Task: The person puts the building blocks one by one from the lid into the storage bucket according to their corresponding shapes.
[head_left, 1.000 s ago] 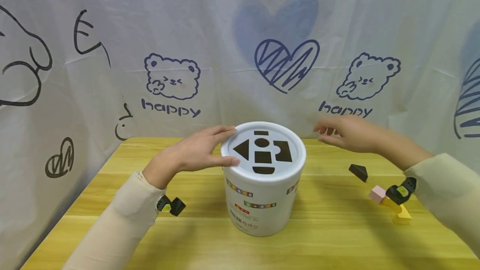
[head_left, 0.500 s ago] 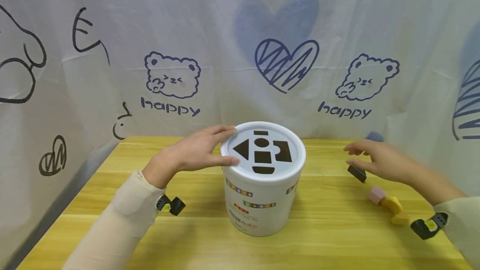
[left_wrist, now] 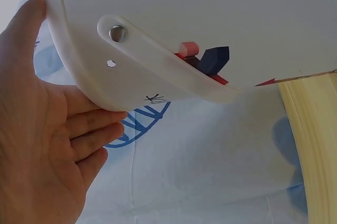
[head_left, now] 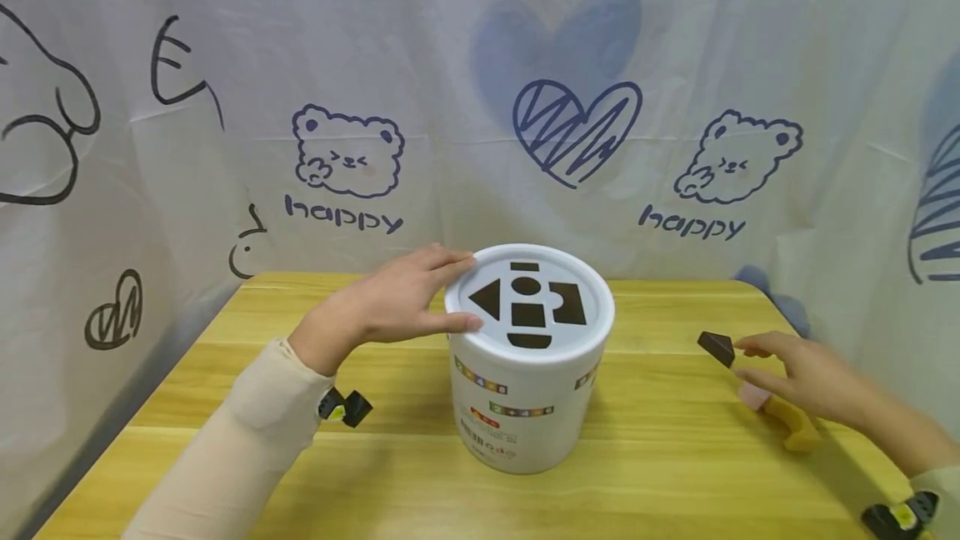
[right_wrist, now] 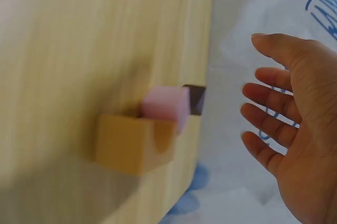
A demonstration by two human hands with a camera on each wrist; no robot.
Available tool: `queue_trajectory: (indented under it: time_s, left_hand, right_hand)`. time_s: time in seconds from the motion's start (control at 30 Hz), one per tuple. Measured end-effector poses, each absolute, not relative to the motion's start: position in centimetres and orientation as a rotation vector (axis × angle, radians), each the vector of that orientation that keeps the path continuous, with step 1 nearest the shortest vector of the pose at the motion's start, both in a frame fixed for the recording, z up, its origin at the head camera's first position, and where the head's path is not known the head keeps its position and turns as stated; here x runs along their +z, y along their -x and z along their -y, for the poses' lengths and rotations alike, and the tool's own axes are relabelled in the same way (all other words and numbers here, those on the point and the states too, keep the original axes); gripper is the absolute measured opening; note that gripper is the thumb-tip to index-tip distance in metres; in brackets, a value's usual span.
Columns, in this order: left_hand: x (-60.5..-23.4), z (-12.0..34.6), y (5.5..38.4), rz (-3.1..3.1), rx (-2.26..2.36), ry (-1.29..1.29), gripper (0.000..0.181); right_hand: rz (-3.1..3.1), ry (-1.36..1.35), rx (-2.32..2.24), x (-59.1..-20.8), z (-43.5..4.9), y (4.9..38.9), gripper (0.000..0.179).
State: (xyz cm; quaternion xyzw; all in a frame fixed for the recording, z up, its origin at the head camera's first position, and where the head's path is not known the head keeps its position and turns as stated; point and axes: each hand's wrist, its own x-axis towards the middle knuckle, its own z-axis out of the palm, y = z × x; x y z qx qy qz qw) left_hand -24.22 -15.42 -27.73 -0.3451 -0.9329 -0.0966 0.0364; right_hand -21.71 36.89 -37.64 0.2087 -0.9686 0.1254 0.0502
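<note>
A white bucket stands upright on the table, its lid pierced by several dark shaped holes. My left hand rests against the lid's left edge, thumb and fingers spread and nearly straight. In the left wrist view, the hand touches the rim above the bucket handle. Over at the right, my right hand hovers with parted fingers, holding nothing. By its fingertips lie a dark triangular block and a pink block. A yellow block with a curved cutout lies below the hand.
The wooden table has a curtain with drawn bears and hearts behind it and along the left. In the right wrist view, the blurred yellow block is nearest, with the pink block behind it.
My right hand has moved right and down from beside the bucket, past the dark block, to above the pink and yellow blocks. My left hand stays on the lid's edge.
</note>
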Motion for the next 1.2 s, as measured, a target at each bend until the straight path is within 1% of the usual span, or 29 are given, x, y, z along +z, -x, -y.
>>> queue_trajectory:
  time_s: [0.2, 0.53, 0.7, 0.9, 1.03, 1.2]
  left_hand:
    - [-27.8, 15.4, 24.2, 2.854, -0.232, 1.064, 0.097]
    - [-27.7, 15.6, 24.2, 2.860, -0.234, 1.064, 0.097]
    - [-27.7, 15.7, 24.2, 2.869, -0.246, 1.061, 0.097]
    - [-27.8, 15.5, 24.2, 2.883, -0.268, 1.061, 0.097]
    - [-27.7, 15.5, 24.2, 2.886, -0.279, 1.064, 0.097]
    - [-27.6, 15.4, 24.2, 2.889, -0.278, 1.059, 0.096]
  right_hand:
    - [2.955, -0.577, 0.365, -39.5, -38.4, 21.3, 0.048]
    - [2.920, -0.585, 0.394, -42.2, -40.0, 21.3, 0.047]
    - [2.924, -0.579, 0.433, -42.9, -40.0, 21.4, 0.047]
    - [2.993, -0.478, 0.428, -43.4, -39.7, 21.6, 0.055]
    - [3.029, -0.438, 0.392, -43.4, -39.4, 21.9, 0.051]
    - [2.980, -0.508, 0.373, -43.1, -38.5, 21.9, 0.043]
